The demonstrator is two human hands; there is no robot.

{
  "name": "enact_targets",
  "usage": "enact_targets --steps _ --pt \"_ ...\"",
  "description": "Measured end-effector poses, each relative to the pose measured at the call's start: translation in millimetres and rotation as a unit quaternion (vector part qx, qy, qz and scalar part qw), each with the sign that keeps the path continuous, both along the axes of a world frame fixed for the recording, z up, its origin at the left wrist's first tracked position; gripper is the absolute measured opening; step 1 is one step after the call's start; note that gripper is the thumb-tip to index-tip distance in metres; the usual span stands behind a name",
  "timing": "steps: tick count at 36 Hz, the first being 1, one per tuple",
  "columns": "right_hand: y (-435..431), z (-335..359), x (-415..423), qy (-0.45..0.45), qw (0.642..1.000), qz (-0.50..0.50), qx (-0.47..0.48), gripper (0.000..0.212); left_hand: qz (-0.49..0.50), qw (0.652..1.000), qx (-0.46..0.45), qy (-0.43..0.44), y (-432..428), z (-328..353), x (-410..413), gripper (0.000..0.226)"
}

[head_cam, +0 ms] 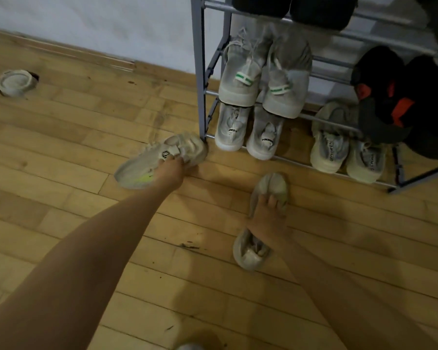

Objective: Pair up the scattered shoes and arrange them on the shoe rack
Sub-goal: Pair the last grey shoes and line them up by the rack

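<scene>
Floor: L hand grips sneaker collar, R hand shoe middle.

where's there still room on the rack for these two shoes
Widest free patch: middle shelf, between the green-tagged pair and the black-and-orange pair. Bottom shelf is crowded, only a slim gap between the white pair and the cream pair.

Left hand grips the sneaker, fingertips lost inside its opening. Right hand covers the beige shoe's middle: gripping or just resting, can't tell. The top edge slices off the dark shoes on the shoe rack. The black-and-orange pair runs off the right edge. Far left there's a pale blurred lump, unidentifiable. Tongue lettering is unreadable.
</scene>
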State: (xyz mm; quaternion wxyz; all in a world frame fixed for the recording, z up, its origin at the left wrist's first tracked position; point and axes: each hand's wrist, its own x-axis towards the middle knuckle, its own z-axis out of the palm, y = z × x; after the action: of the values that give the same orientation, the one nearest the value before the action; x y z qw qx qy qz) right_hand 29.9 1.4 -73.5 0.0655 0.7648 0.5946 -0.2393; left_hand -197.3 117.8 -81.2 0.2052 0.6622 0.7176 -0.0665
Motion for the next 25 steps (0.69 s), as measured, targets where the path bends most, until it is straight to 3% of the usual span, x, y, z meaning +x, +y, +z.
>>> enact_targets --steps 4,7,11,17,23,25 --pt "-7.6 -3.6 4.3 0.037 0.999 -0.011 0.0 0.064 -0.08 0.997 -0.013 -0.014 -16.0 -9.0 1.8 0.035" --pt "-16.6 -10.2 7.3 0.051 0.998 -0.005 0.029 0.057 -0.128 0.991 -0.013 -0.046 -39.5 -14.8 -3.7 0.05" --pt "-29.5 -12.2 8.7 0.066 0.997 -0.017 0.046 0.056 -0.084 0.989 -0.053 -0.11 -70.2 -7.2 -10.8 0.071" --pt "-41.9 -9.2 11.4 0.072 0.994 -0.077 0.021 0.068 -0.066 0.988 -0.022 -0.135 -113.2 -7.6 -8.2 0.03" --pt "-47.3 -6.8 12.0 0.072 0.994 -0.078 0.012 0.064 -0.22 0.963 0.113 -0.105 -133.8 -1.0 -17.5 0.029" --pt "-49.7 -5.9 10.9 0.079 0.993 -0.084 0.012 0.064 -0.267 0.95 0.119 -0.113 -140.5 4.6 -19.3 0.035"
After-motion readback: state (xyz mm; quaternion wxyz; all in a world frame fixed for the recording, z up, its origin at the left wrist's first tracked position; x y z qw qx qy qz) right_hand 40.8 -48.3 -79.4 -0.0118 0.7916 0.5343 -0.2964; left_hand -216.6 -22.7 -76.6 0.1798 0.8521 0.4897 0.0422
